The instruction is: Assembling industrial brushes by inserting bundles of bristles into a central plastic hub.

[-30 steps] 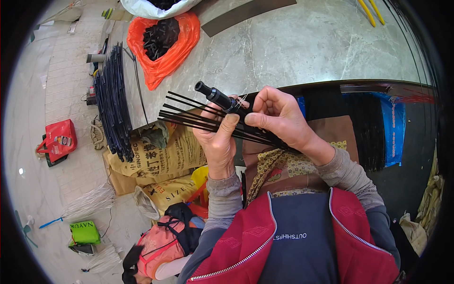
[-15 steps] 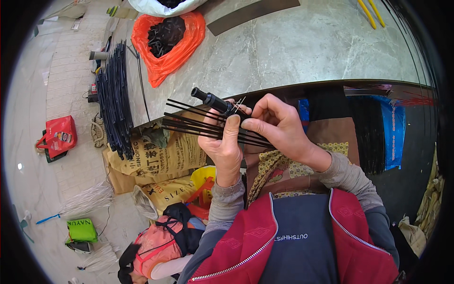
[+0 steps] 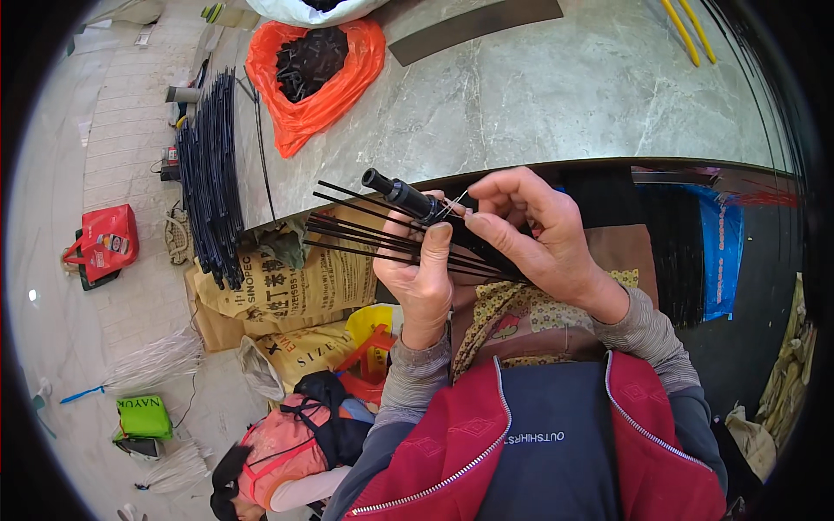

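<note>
My left hand (image 3: 419,282) is closed around a stepped black tube that looks like an umbrella runner (image 3: 400,193), its thumb pressed near the tube's lower end. Several thin black ribs (image 3: 352,227) fan out to the left beneath the tube and pass under my fingers toward the lower right. Thin pale wire (image 3: 450,207) sticks out at the tube's lower end, its strands crossing. Close beside it, my right hand (image 3: 556,243) has thumb and forefinger bent in a pinch on the wire's end. My fingers partly hide the joint of ribs and tube.
On the grey stone table (image 3: 539,95) are an orange bag of small black parts (image 3: 313,65), a dark flat strip (image 3: 473,28) and yellow-handled pliers (image 3: 686,30). A bundle of black rods (image 3: 208,174) lies at its left edge. Another person (image 3: 282,451) is at lower left.
The tube and ribs have shifted slightly right and down in view. My right hand has moved a little to the right, and its fingertips have come to the wire strands.
</note>
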The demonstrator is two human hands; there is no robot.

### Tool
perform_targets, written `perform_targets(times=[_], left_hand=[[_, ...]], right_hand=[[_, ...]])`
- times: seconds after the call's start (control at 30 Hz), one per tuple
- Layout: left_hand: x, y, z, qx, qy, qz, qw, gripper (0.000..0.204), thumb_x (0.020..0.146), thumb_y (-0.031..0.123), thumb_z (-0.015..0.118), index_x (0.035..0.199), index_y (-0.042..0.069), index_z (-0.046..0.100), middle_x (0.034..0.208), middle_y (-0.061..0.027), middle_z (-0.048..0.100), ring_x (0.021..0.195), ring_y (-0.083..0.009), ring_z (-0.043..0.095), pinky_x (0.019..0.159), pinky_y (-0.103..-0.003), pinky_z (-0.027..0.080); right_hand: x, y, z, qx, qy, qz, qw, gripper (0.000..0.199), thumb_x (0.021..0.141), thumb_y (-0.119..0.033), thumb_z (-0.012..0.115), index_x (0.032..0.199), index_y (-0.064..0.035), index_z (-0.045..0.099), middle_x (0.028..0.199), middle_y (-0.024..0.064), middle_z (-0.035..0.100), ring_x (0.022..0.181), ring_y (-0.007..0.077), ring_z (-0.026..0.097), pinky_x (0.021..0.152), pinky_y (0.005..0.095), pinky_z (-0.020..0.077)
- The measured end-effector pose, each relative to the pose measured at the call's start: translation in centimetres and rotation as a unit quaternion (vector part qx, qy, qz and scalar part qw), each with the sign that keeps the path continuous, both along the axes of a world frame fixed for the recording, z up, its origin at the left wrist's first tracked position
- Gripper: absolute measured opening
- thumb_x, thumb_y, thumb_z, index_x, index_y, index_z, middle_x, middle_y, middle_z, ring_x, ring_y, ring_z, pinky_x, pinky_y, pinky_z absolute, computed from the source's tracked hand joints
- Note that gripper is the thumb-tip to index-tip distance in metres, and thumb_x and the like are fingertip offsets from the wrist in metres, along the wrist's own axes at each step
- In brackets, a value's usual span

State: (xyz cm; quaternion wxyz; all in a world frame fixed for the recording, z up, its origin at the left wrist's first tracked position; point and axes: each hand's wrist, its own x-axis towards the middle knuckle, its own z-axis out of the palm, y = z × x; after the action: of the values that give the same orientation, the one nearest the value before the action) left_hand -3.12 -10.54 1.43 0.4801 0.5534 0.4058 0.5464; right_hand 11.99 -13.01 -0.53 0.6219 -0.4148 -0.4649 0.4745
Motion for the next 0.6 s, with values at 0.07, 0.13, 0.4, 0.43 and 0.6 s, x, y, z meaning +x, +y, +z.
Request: perform_targets(times=[0.07, 0.13, 0.4, 0.43, 0.6], left_hand=[[-0.03, -0.03, -0.13, -0.006, -0.012, -0.010, 1.000, 0.029, 0.092, 0.002, 0.067, 0.119, -0.007, 0.060, 0.099, -0.0115, 0.070, 0.092, -0.0161, 0.066, 0.086, -0.027, 0.051], [-0.17, -0.10, -0.18, 0.006, 0.018, -0.001, 1.000, 0.028, 0.093, 0.001, 0.067, 0.119, -0.006, 0.060, 0.100, -0.0110, 0.070, 0.092, -0.0153, 0.066, 0.086, -0.026, 0.051], [0.06, -0.46, -0.16, -0.010, 0.015, 0.013, 1.000, 0.031, 0.092, 0.009, 0.071, 0.117, -0.007, 0.060, 0.106, -0.0113, 0.067, 0.095, -0.0168, 0.064, 0.087, -0.028, 0.052], [0.09, -0.43, -0.19, -0.012, 0.014, 0.015, 1.000, 0.032, 0.092, 0.009, 0.071, 0.117, -0.007, 0.060, 0.105, -0.0118, 0.067, 0.094, -0.0169, 0.065, 0.086, -0.028, 0.052], [0.01, -0.27, -0.57, -0.016, -0.012, 0.007, 1.000, 0.030, 0.093, 0.004, 0.067, 0.119, -0.007, 0.059, 0.102, -0.0121, 0.069, 0.093, -0.0164, 0.065, 0.087, -0.028, 0.052]], right_hand=[[0.18, 0.45, 0.14, -0.003, 0.012, 0.016, 1.000, 0.025, 0.092, -0.008, 0.071, 0.114, 0.0003, 0.061, 0.087, -0.0013, 0.063, 0.070, -0.0004, 0.053, 0.059, 0.0152, 0.0407], [0.46, 0.82, 0.27, -0.006, 0.024, 0.033, 0.999, 0.027, 0.092, -0.008, 0.071, 0.115, 0.0001, 0.060, 0.087, -0.0017, 0.063, 0.070, -0.0008, 0.052, 0.060, 0.0147, 0.0403], [0.36, 0.60, 0.35, 0.015, -0.014, 0.035, 0.999, 0.020, 0.092, -0.006, 0.071, 0.108, 0.0015, 0.061, 0.084, -0.0013, 0.064, 0.070, -0.0001, 0.055, 0.060, 0.0149, 0.0423], [0.29, 0.58, 0.30, 0.016, -0.016, 0.036, 0.999, 0.020, 0.092, -0.006, 0.071, 0.108, 0.0015, 0.061, 0.084, -0.0013, 0.064, 0.070, -0.0001, 0.055, 0.060, 0.0149, 0.0423], [0.00, 0.27, 0.02, 0.015, -0.034, 0.007, 0.999, 0.011, 0.092, -0.005, 0.071, 0.098, 0.0008, 0.064, 0.077, 0.0027, 0.067, 0.067, 0.0048, 0.063, 0.057, 0.0204, 0.0483]])
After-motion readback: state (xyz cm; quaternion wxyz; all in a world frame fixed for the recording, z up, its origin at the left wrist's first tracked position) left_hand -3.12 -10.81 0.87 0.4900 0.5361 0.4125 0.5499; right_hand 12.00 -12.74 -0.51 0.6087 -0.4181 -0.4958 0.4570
